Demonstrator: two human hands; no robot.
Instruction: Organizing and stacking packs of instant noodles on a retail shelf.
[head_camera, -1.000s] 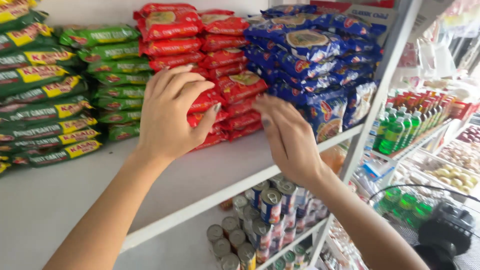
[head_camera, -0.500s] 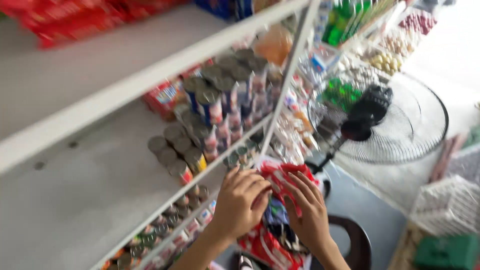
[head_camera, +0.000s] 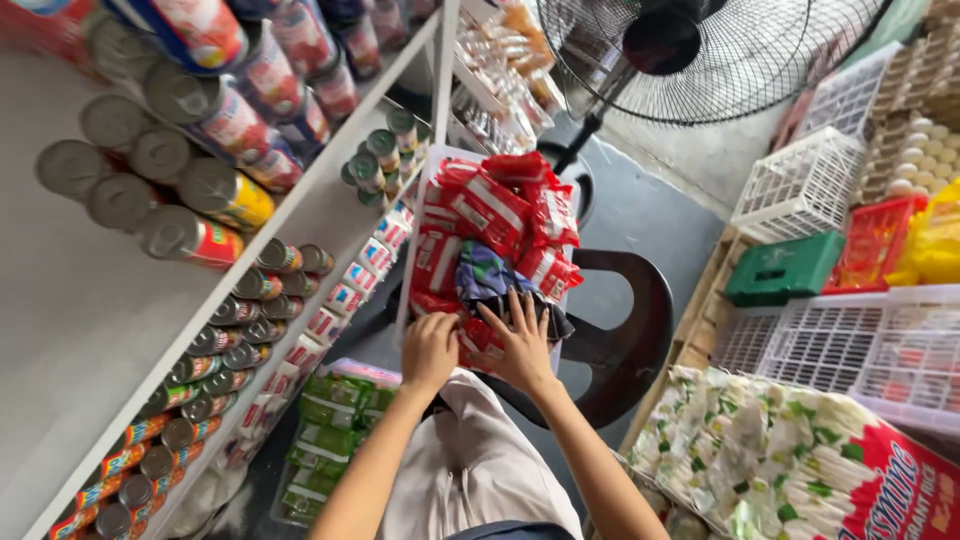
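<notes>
As before, both hands (left hand (head_camera: 430, 350), right hand (head_camera: 522, 345)) dig among red packets (head_camera: 487, 212).

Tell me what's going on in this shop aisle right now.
A person stands by white shelves of tin cans and reaches down with both bare hands into a white plastic basket heaped with red snack packets. The basket sits on a dark plastic chair. The left hand and the right hand both rest on the packets at the near end, beside a dark blue packet. Neither has clearly lifted anything. A black standing fan is behind.
</notes>
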